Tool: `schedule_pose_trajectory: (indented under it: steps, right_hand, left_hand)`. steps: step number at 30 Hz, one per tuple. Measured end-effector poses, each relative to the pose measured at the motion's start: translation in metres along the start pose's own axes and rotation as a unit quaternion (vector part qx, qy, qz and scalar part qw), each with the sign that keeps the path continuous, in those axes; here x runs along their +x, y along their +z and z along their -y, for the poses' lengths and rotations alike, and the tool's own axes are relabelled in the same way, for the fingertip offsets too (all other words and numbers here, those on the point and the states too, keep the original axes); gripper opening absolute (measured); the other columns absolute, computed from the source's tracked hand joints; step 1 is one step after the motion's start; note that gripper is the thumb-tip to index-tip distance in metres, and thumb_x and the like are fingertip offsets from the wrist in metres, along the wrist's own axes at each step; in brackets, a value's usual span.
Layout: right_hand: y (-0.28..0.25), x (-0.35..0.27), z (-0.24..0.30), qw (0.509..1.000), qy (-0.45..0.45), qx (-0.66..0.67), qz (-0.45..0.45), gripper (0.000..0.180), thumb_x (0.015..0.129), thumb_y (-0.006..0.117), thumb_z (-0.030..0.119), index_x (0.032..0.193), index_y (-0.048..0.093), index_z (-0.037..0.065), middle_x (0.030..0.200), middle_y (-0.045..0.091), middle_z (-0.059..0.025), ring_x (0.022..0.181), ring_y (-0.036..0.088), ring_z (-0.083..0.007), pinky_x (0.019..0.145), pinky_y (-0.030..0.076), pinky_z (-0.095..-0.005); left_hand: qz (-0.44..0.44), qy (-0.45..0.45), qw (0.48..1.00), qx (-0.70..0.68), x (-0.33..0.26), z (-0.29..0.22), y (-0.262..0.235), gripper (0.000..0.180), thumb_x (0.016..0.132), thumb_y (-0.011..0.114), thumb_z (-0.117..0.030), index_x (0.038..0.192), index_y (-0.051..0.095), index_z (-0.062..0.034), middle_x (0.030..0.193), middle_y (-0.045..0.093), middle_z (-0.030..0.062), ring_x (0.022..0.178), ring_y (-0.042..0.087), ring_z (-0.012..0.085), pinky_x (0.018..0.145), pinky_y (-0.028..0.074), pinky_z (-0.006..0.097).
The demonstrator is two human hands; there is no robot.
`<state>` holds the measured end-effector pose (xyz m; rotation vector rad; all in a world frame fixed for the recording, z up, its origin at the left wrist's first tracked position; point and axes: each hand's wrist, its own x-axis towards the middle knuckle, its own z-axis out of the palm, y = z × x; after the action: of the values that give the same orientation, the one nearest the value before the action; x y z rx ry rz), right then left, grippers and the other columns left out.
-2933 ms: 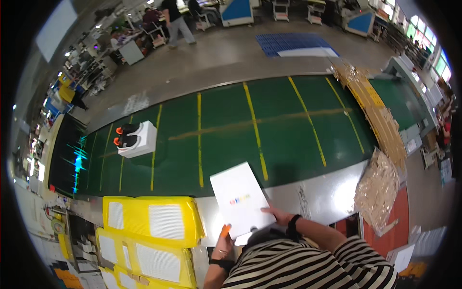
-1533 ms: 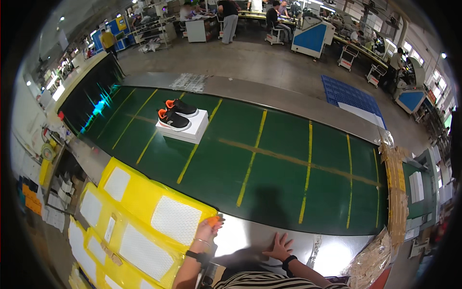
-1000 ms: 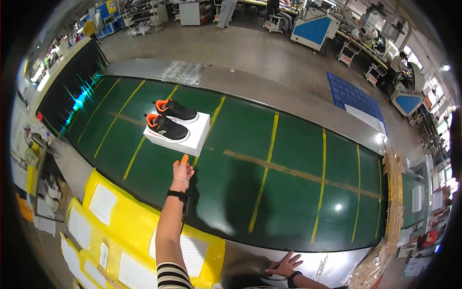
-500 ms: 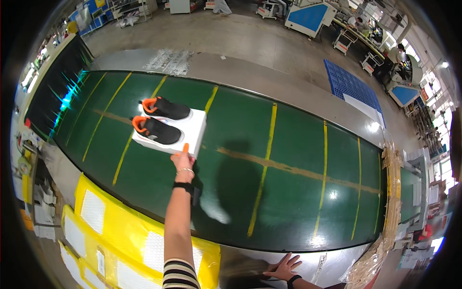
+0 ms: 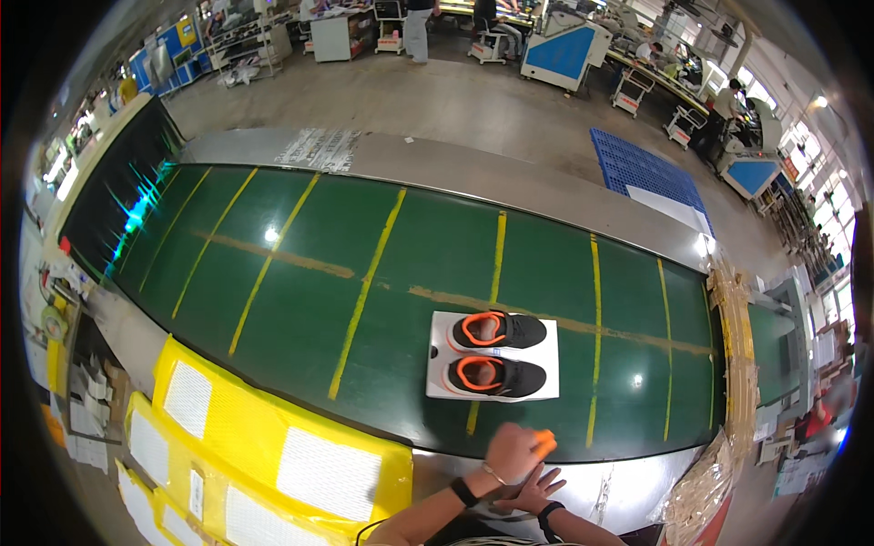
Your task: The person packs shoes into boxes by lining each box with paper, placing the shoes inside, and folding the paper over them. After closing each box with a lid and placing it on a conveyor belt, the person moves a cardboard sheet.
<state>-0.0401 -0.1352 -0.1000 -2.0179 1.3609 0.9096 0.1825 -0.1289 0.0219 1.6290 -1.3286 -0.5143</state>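
Observation:
My left hand (image 5: 514, 453) is closed around a small orange object (image 5: 543, 444), its kind too covered to tell. It hovers at the near edge of the green conveyor belt (image 5: 437, 237), just over my right hand (image 5: 535, 492). That hand rests with fingers spread on the metal edge. Beyond both hands, apart from them, a white shoebox (image 5: 439, 387) lies on the belt. On top of it sit two black sneakers with orange collars, the far one (image 5: 523, 331) and the near one (image 5: 521, 379), side by side with toes to the right.
Yellow-wrapped padding (image 5: 246, 409) lines the near left edge. A dark curtained opening (image 5: 109, 196) stands at the belt's left end. Brown tape and cardboard (image 5: 736, 337) cover its right end. Across the floor are a blue pallet (image 5: 637, 164), machines and people at work.
The shoebox with both sneakers has shifted right and nearer along the belt, and turned straighter. My left hand has come off it and drawn back beside my right, still holding the orange object.

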Motion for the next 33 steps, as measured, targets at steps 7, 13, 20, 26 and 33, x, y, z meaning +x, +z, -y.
schedule_pose_trajectory:
  steps: [7, 13, 20, 26, 33]
  right_hand:
    - [-0.015, -0.018, 0.002, 0.997, -0.028, 0.067, 0.022, 0.165, 0.045, 0.076, 0.08, 0.14, -0.024, -0.012, 0.131, -0.022, -0.0577, 0.124, -0.031, -0.067, 0.096, -0.016, -0.0751]
    - [-0.04, -0.019, -0.045, 0.979, -0.143, 0.134, 0.056, 0.121, 0.063, 0.078, 0.064, 0.15, 0.021, 0.002, 0.15, 0.002, -0.0409, 0.137, 0.002, -0.0625, 0.109, 0.014, -0.0633]
    - [-0.175, -0.095, -0.068, 0.77, -0.372, 0.211, -0.474, 0.06, 0.073, 0.076, 0.017, 0.127, 0.053, 0.008, 0.131, 0.051, -0.0173, 0.122, 0.043, -0.039, 0.102, 0.035, -0.0461]
    - [-0.171, -0.116, -0.066, 0.768, -0.476, -0.049, -0.426, 0.053, 0.067, 0.07, 0.011, 0.119, 0.057, 0.013, 0.071, 0.059, -0.0091, 0.07, 0.057, -0.0319, 0.067, 0.046, -0.0427]
    - [-0.122, -0.11, -0.093, 0.83, -0.479, -0.01, -0.285, 0.026, 0.079, 0.063, 0.021, 0.103, 0.058, 0.01, 0.071, 0.065, -0.0105, 0.067, 0.066, -0.0306, 0.054, 0.049, -0.0428]
  left_hand:
    - [-0.405, -0.235, 0.882, 0.061, 0.037, 0.088, -0.085, 0.042, 0.095, 0.053, -0.036, 0.121, 0.061, -0.0041, 0.107, 0.065, 0.0164, 0.103, 0.057, 0.036, 0.091, 0.042, 0.044]
    - [-0.269, -0.38, 0.868, -0.173, 0.002, 0.124, -0.018, 0.054, 0.097, 0.054, -0.04, 0.133, 0.048, -0.0004, 0.112, 0.063, 0.0104, 0.099, 0.059, 0.0206, 0.085, 0.047, 0.032]
    - [-0.173, -0.448, 0.804, -0.351, -0.051, 0.017, 0.095, 0.053, 0.079, 0.078, -0.02, 0.109, 0.036, -0.0084, 0.082, 0.056, 0.0058, 0.056, 0.054, 0.0114, 0.044, 0.041, 0.022]
    - [-0.114, -0.471, 0.788, -0.379, -0.149, -0.047, 0.201, 0.047, 0.08, 0.076, -0.016, 0.098, 0.035, -0.0014, 0.075, 0.063, 0.0168, 0.053, 0.064, 0.0181, 0.039, 0.046, 0.027]
    - [-0.059, -0.49, 0.78, -0.385, -0.179, -0.059, 0.198, 0.019, 0.087, 0.065, -0.013, 0.083, 0.062, 0.0047, 0.07, 0.067, 0.0142, 0.056, 0.067, 0.0152, 0.037, 0.04, 0.021]
